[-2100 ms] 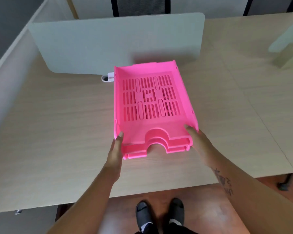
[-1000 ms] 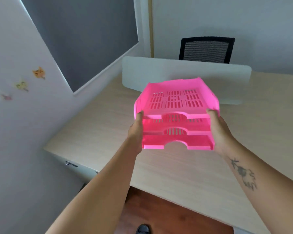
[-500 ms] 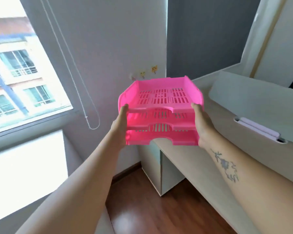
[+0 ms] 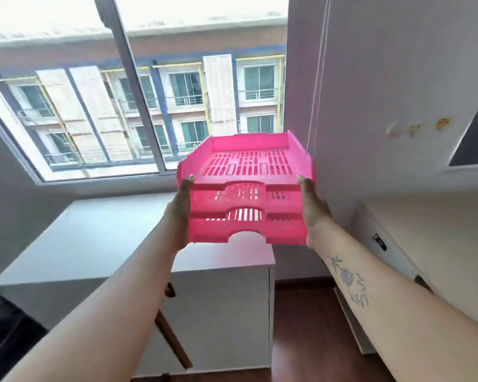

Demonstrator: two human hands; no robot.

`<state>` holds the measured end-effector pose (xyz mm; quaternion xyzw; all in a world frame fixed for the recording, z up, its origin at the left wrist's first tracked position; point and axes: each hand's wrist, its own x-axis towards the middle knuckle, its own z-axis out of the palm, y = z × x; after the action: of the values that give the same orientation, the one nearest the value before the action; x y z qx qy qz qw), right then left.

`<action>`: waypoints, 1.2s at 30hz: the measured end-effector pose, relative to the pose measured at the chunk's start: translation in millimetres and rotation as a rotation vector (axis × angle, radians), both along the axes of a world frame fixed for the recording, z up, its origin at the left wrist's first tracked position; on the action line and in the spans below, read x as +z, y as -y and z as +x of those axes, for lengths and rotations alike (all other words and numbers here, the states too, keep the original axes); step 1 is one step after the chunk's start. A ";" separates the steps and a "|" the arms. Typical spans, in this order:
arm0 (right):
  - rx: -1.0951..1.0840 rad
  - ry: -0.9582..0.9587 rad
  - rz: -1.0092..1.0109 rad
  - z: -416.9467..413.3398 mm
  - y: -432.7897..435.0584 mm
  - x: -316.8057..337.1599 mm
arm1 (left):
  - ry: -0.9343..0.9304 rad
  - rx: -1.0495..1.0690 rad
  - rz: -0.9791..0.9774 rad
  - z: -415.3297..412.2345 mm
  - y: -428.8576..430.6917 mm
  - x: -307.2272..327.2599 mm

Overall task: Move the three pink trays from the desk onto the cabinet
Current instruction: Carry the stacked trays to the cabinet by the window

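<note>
1. Now that we have turned away from the table (image 4: 436, 232), which sits at our right edge instead of under the load, the white cabinet (image 4: 100, 244) below the window (image 4: 100, 100) lies straight ahead.
2. We carry the three pink trays (image 4: 246, 188) as one stack, clear of every surface and roughly level, hanging in the air above the cabinet's near right corner.
3. Our left hand (image 4: 180, 213) presses flat against the stack's left wall and our right hand (image 4: 312, 210) against its right wall; the fingers are held together along the sides, with a fingertip of each hand hooked over the top tray's front rim. How they wrap the underside we cannot tell.
4. A second ago the trays were over the table and a half second ago beside its end; the lift and most of the turn are behind us, so we judge the task a little past halfway.
5. What remains is lowering the stack onto the cabinet top and letting go. The top looks bare where we can see it, so placement should be easy, provided we keep equal squeeze so the lower trays do not slip out.
</note>
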<state>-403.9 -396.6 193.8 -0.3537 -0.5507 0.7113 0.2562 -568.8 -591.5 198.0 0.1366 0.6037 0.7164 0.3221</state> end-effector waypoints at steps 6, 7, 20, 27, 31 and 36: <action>0.091 0.003 -0.013 -100.6 83.2 -34.8 | 0.031 0.252 -0.146 -70.4 96.5 -16.6; 0.110 0.005 -0.017 -115.8 94.4 -42.1 | 0.039 0.292 -0.163 -80.8 110.2 -22.3; 0.232 0.019 0.014 -222.6 184.9 -124.1 | -0.002 0.473 -0.263 -166.3 201.3 -93.0; 0.216 0.102 0.120 -237.8 191.9 -130.4 | 0.036 0.516 -0.316 -190.1 196.8 -119.4; 0.195 0.113 0.135 -247.9 188.5 -128.8 | 0.043 0.529 -0.290 -200.3 193.2 -122.3; 0.180 0.138 0.134 -255.5 187.5 -122.9 | 0.033 0.483 -0.277 -212.7 192.5 -120.0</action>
<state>-659.4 -584.0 70.9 -0.3330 -0.6426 0.6673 0.1759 -781.5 -784.0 78.0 -0.0684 0.7057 0.6850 0.1674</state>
